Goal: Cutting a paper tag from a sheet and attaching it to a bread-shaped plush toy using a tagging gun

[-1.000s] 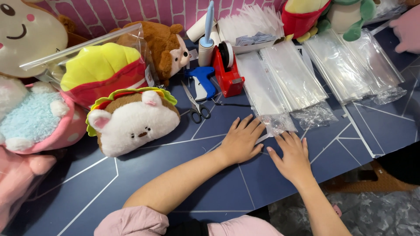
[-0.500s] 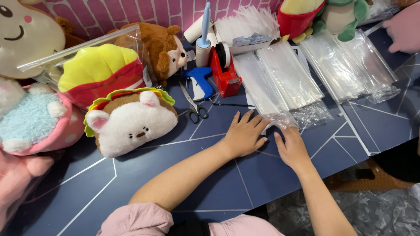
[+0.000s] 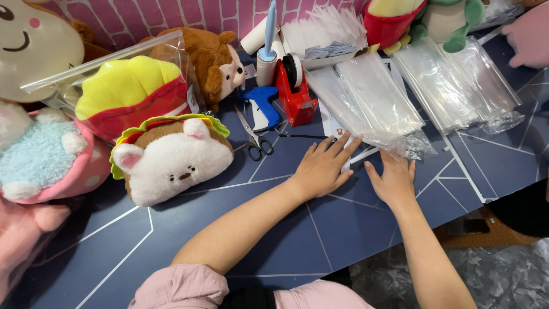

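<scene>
My left hand [image 3: 322,167] lies flat on the dark blue table [image 3: 286,240], fingers spread, its fingertips touching the near end of a stack of clear plastic bags [image 3: 372,103] and a white strip under it. My right hand [image 3: 393,180] rests palm down just to its right, fingertips at the crumpled lower edge of the same stack. Neither hand grips anything. A white burger-shaped plush with pink ears [image 3: 171,157] lies to the left of my left forearm.
Scissors [image 3: 253,134], a blue tagging gun [image 3: 262,106], a red tape dispenser [image 3: 294,91] and a lint roller [image 3: 267,54] sit behind my hands. More clear bags [image 3: 457,80] lie at right. Several plush toys crowd the left and back, one yellow-red plush [image 3: 128,94] bagged.
Both hands have slid forward across the table and now reach the near edge of the clear bag stack. The view has shifted slightly closer.
</scene>
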